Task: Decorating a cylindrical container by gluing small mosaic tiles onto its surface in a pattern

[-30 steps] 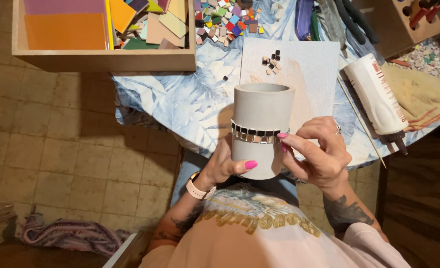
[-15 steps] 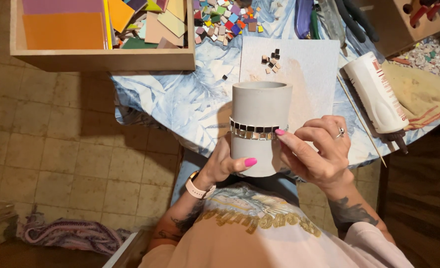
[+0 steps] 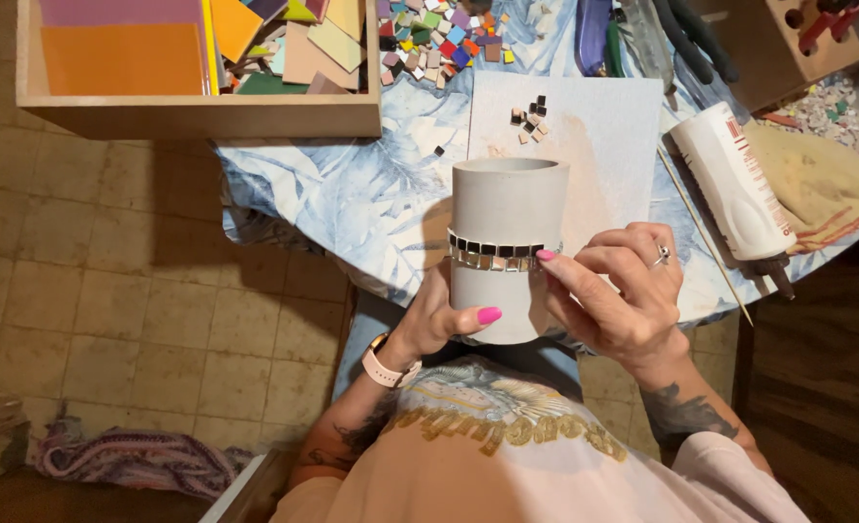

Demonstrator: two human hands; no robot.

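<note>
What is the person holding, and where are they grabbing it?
The left hand grips the grey cylinder pot near its bottom; the right hand fingertip touches its mirror tile band.

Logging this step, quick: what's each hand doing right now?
Left hand: closed around the grey pot, holding it.
Right hand: fingertip pressed on the tile band, holding nothing visible.
</note>
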